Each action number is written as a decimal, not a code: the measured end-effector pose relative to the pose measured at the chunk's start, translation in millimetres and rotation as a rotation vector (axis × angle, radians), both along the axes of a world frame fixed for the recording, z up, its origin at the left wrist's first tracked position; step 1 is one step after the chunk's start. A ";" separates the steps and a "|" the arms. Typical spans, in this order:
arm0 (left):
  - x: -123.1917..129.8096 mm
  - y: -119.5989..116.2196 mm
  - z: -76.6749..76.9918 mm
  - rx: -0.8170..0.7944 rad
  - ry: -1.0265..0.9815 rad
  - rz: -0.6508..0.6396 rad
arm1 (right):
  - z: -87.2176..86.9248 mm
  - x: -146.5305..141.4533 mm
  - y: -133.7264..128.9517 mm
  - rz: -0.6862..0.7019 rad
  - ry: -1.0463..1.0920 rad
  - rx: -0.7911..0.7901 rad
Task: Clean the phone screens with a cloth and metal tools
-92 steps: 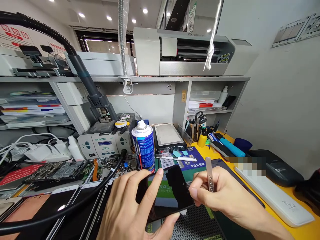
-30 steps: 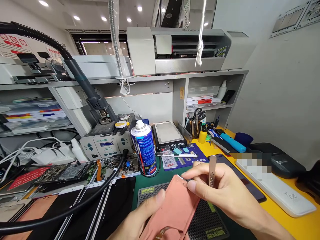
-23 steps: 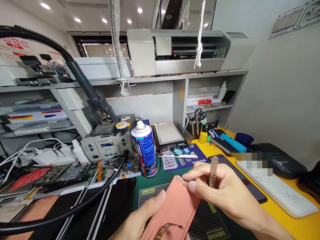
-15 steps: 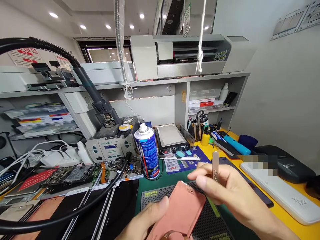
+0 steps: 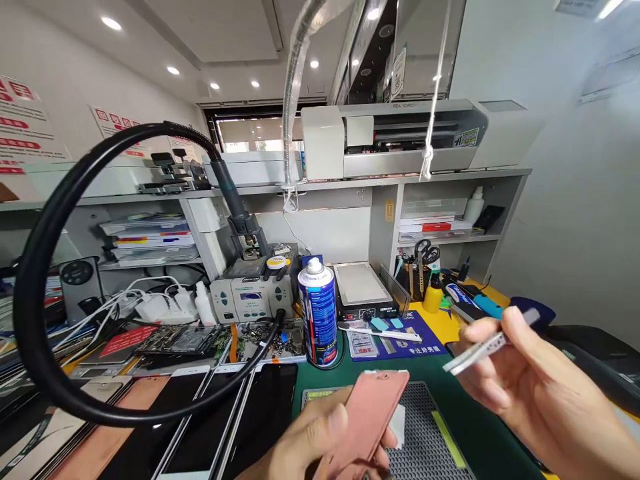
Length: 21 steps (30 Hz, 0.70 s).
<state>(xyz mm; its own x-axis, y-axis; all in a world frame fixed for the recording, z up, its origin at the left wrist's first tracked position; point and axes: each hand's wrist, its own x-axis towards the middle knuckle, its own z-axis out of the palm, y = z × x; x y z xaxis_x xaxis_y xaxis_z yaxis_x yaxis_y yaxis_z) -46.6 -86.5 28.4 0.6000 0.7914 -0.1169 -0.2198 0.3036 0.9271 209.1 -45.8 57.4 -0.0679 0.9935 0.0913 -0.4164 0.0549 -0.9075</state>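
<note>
My left hand [image 5: 305,437] is closed around a pink, phone-sized panel [image 5: 373,407], thumb on its face and fingers behind it. The panel is tilted, with small round openings near its top edge; its lower end runs out of view. A small white piece [image 5: 398,427] shows beside its right edge. To the right and apart from the panel, my right hand [image 5: 545,387] pinches a thin, flat metal tool [image 5: 477,352] with small holes, between thumb and fingers. Its exact kind is unclear. Below the panel lies a dark perforated pad [image 5: 420,443].
A blue spray can [image 5: 319,320] stands behind the pad. To its right is a flat heating plate [image 5: 365,287]. A thick black hose [image 5: 30,293] loops across the left side over several phone panels [image 5: 255,420]. A yellow bottle [image 5: 433,293] stands near a tool holder.
My right hand has moved away from the panel to the right, turning the metal tool from upright to slanting. The panel has shifted slightly. The camera view has tilted up and left.
</note>
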 end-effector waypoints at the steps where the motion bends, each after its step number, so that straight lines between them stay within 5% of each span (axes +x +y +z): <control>1: 1.1 2.7 -6.2 -0.043 -0.036 -0.020 | -0.4 -3.0 -2.0 0.006 -0.002 0.008; 5: 9.4 11.5 -23.8 -0.179 -0.197 -0.049 | -6.6 -15.7 -4.2 0.068 -0.006 0.022; 12: 25.6 14.5 -24.8 -0.291 -0.164 0.047 | -15.5 -22.9 6.0 -0.012 0.032 0.001; 21: 23.2 18.9 -17.8 0.005 0.009 0.275 | -15.0 -27.9 9.0 -0.055 0.037 0.022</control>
<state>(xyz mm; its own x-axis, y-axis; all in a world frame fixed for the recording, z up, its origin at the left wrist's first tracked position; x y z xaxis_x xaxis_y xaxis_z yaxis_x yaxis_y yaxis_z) -23.4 -67.6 10.6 0.3615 0.9250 -0.1168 -0.2849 0.2289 0.9308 181.2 -36.8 42.4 -0.0095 0.9934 0.1141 -0.4455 0.0980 -0.8899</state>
